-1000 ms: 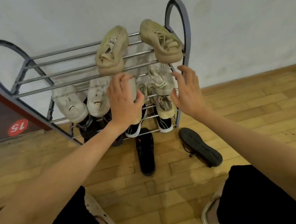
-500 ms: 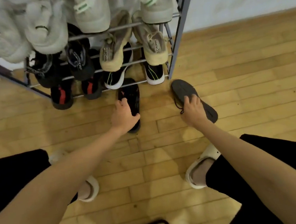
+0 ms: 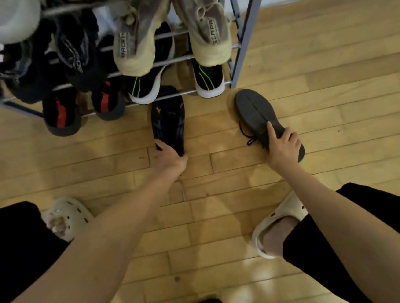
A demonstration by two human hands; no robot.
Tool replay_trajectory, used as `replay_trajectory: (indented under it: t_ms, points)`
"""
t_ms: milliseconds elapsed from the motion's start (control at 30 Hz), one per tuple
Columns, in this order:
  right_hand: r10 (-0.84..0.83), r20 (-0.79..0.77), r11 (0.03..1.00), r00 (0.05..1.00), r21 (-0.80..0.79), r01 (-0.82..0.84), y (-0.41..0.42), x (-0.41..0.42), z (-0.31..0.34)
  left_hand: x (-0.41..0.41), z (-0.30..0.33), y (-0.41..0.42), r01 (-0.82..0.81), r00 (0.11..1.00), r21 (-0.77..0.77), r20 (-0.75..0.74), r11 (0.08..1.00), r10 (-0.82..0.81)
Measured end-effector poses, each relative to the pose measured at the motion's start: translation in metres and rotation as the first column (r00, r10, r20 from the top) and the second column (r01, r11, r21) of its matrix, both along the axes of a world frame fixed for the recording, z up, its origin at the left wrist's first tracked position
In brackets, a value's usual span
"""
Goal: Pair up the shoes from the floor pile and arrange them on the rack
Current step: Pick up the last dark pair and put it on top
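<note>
Head view — two sole-up shoes on the floor near the rack. Left hand grips the black shoe by its heel, right hand curls over the grey shoe — likely lifting both as a pair.

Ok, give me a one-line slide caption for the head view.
Left hand and right hand each grip an upturned dark shoe, black and grey, on the wooden floor before the loaded rack.

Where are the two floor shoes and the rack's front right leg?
black shoe [image 3: 168, 120], head view, middle of its upturned sole.
grey shoe [image 3: 253, 112], head view, forward half of its upturned sole.
rack leg [image 3: 246, 37], head view, midway up the slanted grey post.
</note>
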State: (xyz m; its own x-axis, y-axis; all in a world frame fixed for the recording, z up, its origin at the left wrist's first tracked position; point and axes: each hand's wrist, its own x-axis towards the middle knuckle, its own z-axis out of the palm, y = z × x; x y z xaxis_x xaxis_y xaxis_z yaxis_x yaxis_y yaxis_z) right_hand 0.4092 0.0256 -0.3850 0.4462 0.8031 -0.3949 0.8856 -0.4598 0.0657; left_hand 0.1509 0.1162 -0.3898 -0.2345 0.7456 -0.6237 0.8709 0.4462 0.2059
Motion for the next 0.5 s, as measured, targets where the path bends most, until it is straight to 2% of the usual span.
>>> replay_trajectory:
  t_ms: [100, 167, 200, 267, 333, 400, 500]
  points:
    - [-0.055, -0.157, 0.998, 0.986, -0.017, 0.053, 0.002, -0.004, 0.003, -0.006, 0.001, -0.002, -0.020, 1.000, 0.013, 0.024, 1.000, 0.020]
    - [-0.164, -0.410, 0.982, 0.897, 0.018, 0.187, 0.004, -0.014, 0.010, -0.015, 0.004, -0.006, -0.040, 0.998, 0.028, 0.041, 0.999, 0.039]
    - [-0.234, -0.580, 0.950, 0.780, 0.034, 0.311, 0.004, -0.022, 0.016, -0.020, 0.005, -0.011, -0.030, 0.999, 0.030, 0.043, 0.999, 0.028]
    - [-0.337, -0.837, 0.812, 0.431, -0.027, 0.583, -0.001, -0.042, 0.031, -0.031, 0.006, -0.027, 0.014, 1.000, -0.006, 0.018, 1.000, -0.014]
    - [-0.390, -0.911, 0.677, 0.132, -0.186, 0.712, -0.010, -0.059, 0.042, -0.042, 0.004, -0.047, 0.040, 0.999, -0.077, -0.012, 0.996, -0.041]
    - [-0.437, -0.897, 0.631, -0.061, -0.355, 0.689, -0.023, -0.071, 0.048, -0.052, 0.002, -0.066, 0.053, 0.998, -0.131, -0.034, 0.990, -0.058]
    - [-0.462, -0.849, 0.557, -0.257, -0.503, 0.661, -0.040, -0.089, 0.052, -0.067, 0.003, -0.087, 0.018, 1.000, -0.198, 0.019, 0.980, -0.014]
